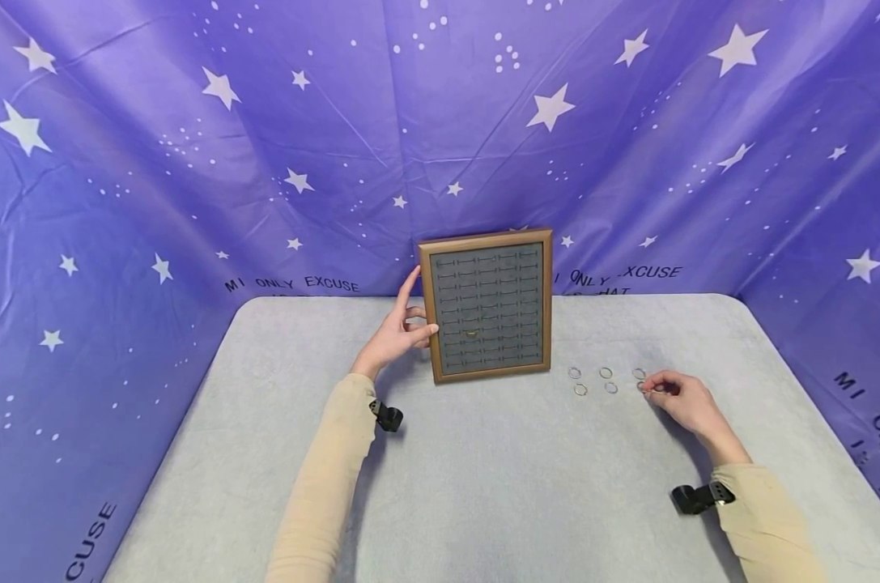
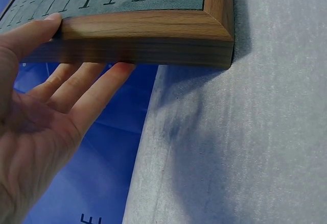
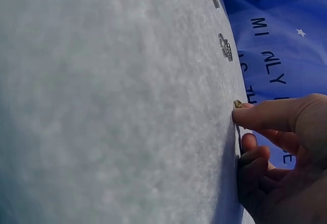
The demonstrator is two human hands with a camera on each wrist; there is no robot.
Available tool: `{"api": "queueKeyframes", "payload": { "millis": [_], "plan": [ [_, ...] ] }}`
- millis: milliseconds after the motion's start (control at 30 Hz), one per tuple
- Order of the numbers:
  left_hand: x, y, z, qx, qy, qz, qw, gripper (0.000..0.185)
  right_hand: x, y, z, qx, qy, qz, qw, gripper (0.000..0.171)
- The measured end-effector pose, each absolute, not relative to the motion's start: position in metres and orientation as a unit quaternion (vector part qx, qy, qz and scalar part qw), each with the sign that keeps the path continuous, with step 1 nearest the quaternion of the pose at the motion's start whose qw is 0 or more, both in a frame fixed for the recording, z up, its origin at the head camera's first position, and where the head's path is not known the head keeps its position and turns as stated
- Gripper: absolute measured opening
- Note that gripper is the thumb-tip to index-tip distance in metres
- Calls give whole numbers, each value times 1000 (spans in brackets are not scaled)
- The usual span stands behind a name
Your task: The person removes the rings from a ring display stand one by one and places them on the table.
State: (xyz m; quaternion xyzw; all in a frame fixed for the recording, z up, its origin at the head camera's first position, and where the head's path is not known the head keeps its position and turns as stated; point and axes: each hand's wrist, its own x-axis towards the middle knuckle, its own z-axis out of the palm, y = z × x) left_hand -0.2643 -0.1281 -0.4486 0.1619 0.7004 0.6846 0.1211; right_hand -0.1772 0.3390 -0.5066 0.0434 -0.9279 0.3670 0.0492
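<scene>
A wooden-framed ring display board [image 1: 547, 300] with a grey slotted panel stands tilted back near the table's far edge. My left hand [image 1: 394, 336] holds its left side, the thumb on the front frame and other fingers behind, as the left wrist view also shows. One gold ring [image 1: 472, 334] sits in a lower slot of the panel. To the right, my right hand [image 1: 683, 401] pinches a gold-coloured ring [image 3: 237, 104] between thumb and forefinger, low at the tabletop. Several rings lie in two short rows beside it, among them a silver one [image 3: 226, 50] with an ornate top.
The table [image 1: 483, 486] is covered in pale grey cloth. A purple-blue curtain [image 1: 469, 121] with white stars and printed lettering hangs behind and on both sides. Each wrist wears a small black camera [image 1: 388, 416] on a strap.
</scene>
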Motion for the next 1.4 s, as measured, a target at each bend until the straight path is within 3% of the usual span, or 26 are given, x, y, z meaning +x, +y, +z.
{"api": "queueKeyframes", "payload": {
  "millis": [233,567,800,1400],
  "plan": [
    [-257,-127,-437,159,699,686,126,100,-178,342,-507,34,-931,361,32,9],
    [-257,-127,-438,165,705,679,124,101,-174,342,-508,15,-918,389,68,13],
    [-258,-127,-439,167,701,682,125,102,-172,333,-505,-23,-887,457,61,22],
    [-271,-130,-459,164,701,684,120,103,-178,285,-493,21,-838,543,48,32]
  ]
}}
